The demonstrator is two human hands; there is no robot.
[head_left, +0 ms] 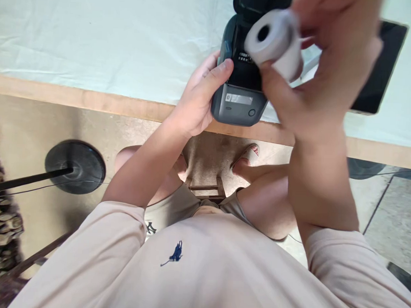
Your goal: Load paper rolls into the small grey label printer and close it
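Observation:
A dark grey label printer stands at the near edge of the table, its lid open toward the far side. My left hand grips the printer's left side, thumb on its top edge. My right hand is raised above the printer and holds a white paper roll between thumb and fingers, the roll's hollow core facing me. The roll is blurred and hovers over the printer's open compartment, not touching it.
The table has a pale cloth on top and a wooden front edge. A dark tablet lies behind my right hand. Below are my knees, a small wooden stool, a round black stand base and floor cables.

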